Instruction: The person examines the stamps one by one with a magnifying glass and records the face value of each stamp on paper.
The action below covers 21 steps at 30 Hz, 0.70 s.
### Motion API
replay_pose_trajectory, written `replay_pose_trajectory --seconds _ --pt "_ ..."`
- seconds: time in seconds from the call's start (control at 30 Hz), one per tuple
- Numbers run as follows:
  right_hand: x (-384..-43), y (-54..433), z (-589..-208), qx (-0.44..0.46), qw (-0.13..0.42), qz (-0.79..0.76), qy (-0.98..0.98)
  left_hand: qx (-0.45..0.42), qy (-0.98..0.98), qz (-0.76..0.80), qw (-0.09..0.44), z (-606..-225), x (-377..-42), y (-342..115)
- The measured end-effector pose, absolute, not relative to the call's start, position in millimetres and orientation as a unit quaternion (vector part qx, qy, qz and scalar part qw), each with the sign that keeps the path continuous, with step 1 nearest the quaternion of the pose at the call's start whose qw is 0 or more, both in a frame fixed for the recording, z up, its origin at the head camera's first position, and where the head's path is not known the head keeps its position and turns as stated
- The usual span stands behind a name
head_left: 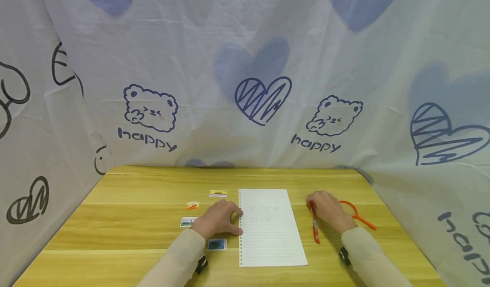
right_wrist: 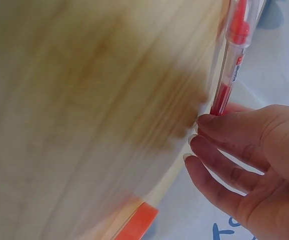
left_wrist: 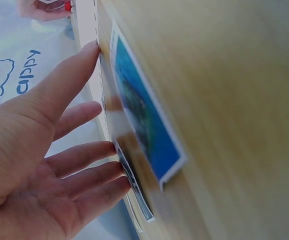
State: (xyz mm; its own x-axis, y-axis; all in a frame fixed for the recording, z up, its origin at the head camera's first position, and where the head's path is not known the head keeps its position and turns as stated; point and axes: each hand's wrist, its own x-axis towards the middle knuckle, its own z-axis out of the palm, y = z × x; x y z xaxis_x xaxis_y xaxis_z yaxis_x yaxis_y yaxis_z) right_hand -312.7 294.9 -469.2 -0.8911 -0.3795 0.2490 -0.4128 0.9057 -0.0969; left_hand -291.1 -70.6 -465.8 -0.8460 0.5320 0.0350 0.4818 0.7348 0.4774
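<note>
A lined sheet of paper [head_left: 269, 244] with punched holes down its left side lies on the table, bearing faint red numbers in two rows. My left hand [head_left: 218, 219] rests at its left edge, thumb and fingers spread apart and touching the border. Close below that hand is a blue stamp [head_left: 217, 244], also large in the left wrist view [left_wrist: 144, 110]. To the right of the paper, my right hand [head_left: 329, 208] pinches one end of a red pen [head_left: 315, 229] between thumb and fingers. The right wrist view shows the pen's clear barrel [right_wrist: 230, 75] and capped end.
Three more stamps lie left of the paper: a yellow one [head_left: 218, 193], a red and yellow one [head_left: 192, 206] and a pale landscape one [head_left: 187, 222]. An orange-red magnifying glass [head_left: 365, 222] lies beyond the right hand. A printed cloth [head_left: 206, 125] hangs behind the wooden table [head_left: 115, 236].
</note>
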Motion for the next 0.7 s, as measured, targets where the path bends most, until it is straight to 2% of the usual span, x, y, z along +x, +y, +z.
replay_pose_trajectory --seconds 0.7 --pt "-313.1 299.6 -468.0 0.222 0.085 0.067 -0.969 0.257 0.936 0.233 0.052 -468.2 -291.9 -70.4"
